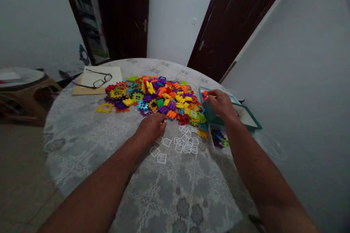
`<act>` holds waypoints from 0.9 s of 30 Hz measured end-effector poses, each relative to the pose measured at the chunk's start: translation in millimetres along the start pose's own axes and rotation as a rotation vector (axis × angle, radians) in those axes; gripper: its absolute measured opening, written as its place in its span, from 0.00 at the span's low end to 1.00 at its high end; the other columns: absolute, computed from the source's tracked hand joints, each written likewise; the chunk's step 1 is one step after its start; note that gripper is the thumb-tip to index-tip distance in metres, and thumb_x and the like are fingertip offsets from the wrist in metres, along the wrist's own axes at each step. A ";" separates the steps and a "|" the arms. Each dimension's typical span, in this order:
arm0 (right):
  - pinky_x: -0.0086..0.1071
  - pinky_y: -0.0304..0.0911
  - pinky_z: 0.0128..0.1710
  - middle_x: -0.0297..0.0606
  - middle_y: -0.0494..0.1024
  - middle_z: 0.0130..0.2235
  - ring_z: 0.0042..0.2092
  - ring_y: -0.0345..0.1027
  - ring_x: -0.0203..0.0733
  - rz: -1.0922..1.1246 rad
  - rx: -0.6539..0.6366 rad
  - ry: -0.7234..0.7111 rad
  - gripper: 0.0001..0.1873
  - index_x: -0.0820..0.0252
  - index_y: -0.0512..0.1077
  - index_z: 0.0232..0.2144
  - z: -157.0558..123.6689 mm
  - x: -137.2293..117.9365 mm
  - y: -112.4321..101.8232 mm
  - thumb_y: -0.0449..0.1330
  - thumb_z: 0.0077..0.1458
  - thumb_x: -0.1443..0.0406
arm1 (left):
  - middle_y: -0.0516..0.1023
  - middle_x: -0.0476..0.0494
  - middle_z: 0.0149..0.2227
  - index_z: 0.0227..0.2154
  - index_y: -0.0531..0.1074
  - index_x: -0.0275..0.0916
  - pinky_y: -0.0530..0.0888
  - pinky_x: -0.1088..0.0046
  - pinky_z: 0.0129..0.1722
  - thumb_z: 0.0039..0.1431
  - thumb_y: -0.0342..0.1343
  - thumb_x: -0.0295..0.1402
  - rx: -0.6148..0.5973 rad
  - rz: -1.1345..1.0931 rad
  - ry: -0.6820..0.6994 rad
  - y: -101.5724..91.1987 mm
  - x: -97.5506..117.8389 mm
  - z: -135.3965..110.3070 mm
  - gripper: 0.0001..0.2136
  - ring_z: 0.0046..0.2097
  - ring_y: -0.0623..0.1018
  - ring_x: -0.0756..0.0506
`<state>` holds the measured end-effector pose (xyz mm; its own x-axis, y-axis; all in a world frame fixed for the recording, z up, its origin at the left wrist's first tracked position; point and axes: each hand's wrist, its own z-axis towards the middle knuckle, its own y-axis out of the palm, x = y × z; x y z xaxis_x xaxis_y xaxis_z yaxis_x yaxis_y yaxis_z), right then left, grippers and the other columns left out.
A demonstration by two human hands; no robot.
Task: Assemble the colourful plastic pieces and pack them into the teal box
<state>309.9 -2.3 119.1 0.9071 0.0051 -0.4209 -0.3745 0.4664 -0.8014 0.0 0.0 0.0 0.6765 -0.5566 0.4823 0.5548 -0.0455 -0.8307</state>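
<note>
Plastic pieces [166, 96] in orange, yellow, purple, red and green, heaped high across the middle of the desk [82, 127], and both hands are in on the action! Left hand [151, 126] is down at the near edge of the heap, fingers curled in, right beside the orange and purple bits; whether they grip anything, I cannot tell. Over on the other side, it's the right hand [221, 105], up above the green box [212, 113], fingers bent together, a speck of yellow showing at their tips; whether it is pinched there, too small to call.

Orange and purple show inside the box, just left of that hand. In front of it sits a clear tub [210, 137] with purple, blue and green bits, partly behind the right forearm. Closer in, white frames [186, 145] lie flat, most bunched together, a few strays out towards the left wrist.

Far left of the heap, black glasses [102, 81] rest on white paper [115, 74], well apart from either hand. Patterned cloth [150, 196] covers the desk.
</note>
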 end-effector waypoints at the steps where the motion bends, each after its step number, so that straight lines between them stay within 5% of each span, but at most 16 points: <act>1: 0.38 0.71 0.47 0.44 0.85 0.45 0.44 0.78 0.46 0.016 -0.163 -0.087 0.12 0.61 0.80 0.46 -22.0 -5.4 5.9 0.58 0.66 0.66 | 0.83 0.35 0.48 0.49 0.80 0.38 0.77 0.57 0.51 0.68 0.56 0.30 0.001 -0.012 -0.002 0.8 0.7 -0.4 0.12 0.49 0.82 0.36; 3: 0.38 0.71 0.48 0.41 0.85 0.46 0.45 0.79 0.46 0.024 -0.397 -0.221 0.11 0.57 0.80 0.47 -65.2 -15.9 16.4 0.60 0.66 0.64 | 0.83 0.36 0.49 0.49 0.80 0.40 0.77 0.57 0.53 0.68 0.57 0.31 0.004 -0.027 -0.006 2.2 1.8 -1.0 0.11 0.51 0.82 0.37; 5: 0.40 0.72 0.52 0.43 0.84 0.51 0.49 0.78 0.48 -0.018 -0.494 -0.297 0.14 0.55 0.79 0.52 -105.8 -24.2 26.1 0.61 0.66 0.63 | 0.83 0.36 0.50 0.50 0.79 0.41 0.77 0.57 0.54 0.68 0.57 0.31 0.008 -0.029 -0.008 3.0 2.7 -1.5 0.11 0.52 0.81 0.37; 12: 0.61 0.56 0.71 0.62 0.61 0.72 0.74 0.52 0.66 -0.233 -0.206 -0.201 0.35 0.65 0.62 0.71 -200.6 -24.5 70.3 0.59 0.69 0.54 | 0.83 0.36 0.49 0.49 0.78 0.40 0.77 0.60 0.52 0.72 0.54 0.31 0.073 -0.019 0.008 -1.2 9.2 -2.8 0.10 0.51 0.81 0.38; 18: 0.62 0.49 0.74 0.65 0.55 0.75 0.76 0.47 0.67 -0.246 -0.258 -0.104 0.36 0.72 0.62 0.71 -214.4 -24.5 96.0 0.56 0.71 0.52 | 0.83 0.37 0.46 0.48 0.78 0.38 0.77 0.60 0.52 0.71 0.54 0.29 0.132 -0.043 0.042 1.7 13.5 -2.5 0.09 0.49 0.81 0.38; 27: 0.59 0.51 0.74 0.59 0.62 0.72 0.74 0.53 0.60 -0.028 -0.260 -0.264 0.26 0.66 0.70 0.66 -183.5 -51.2 120.4 0.57 0.71 0.60 | 0.84 0.37 0.45 0.46 0.78 0.38 0.77 0.60 0.54 0.71 0.52 0.28 0.236 -0.091 0.102 6.8 6.8 -0.4 0.10 0.48 0.81 0.39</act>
<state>183.1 -108.7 -33.8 0.9232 0.2395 -0.3005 -0.3545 0.2292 -0.9065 8.1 -4.5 -2.5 0.5729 -0.6399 0.5121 0.7171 0.0888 -0.6913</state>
